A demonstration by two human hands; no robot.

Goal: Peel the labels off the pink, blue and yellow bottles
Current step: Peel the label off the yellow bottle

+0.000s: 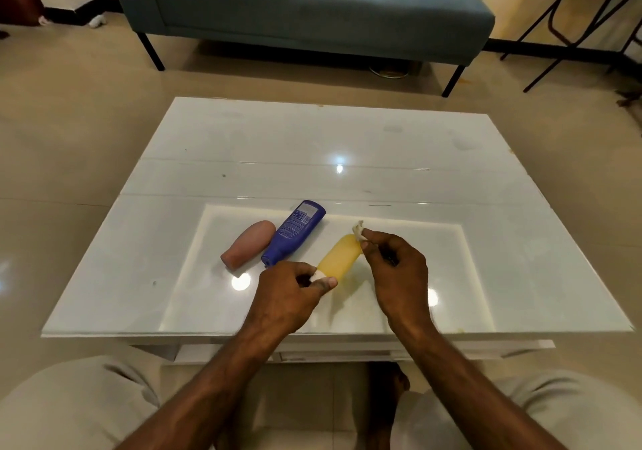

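A yellow bottle (339,258) is held just above the white table (347,157), tilted, with its white cap toward me. My left hand (291,293) grips the cap end. My right hand (394,262) pinches a crumpled whitish label scrap (358,230) at the bottle's far end. The yellow body looks bare. A blue bottle (294,231) lies on the table to the left with a printed label facing up. A pink bottle (248,249) lies beside it, further left, with no label visible.
The table has a glossy glass top with a recessed panel (434,241) under the bottles. A blue-grey sofa (312,12) stands beyond the table. Black metal chair legs (569,25) are at the far right. My knees sit below the table's near edge.
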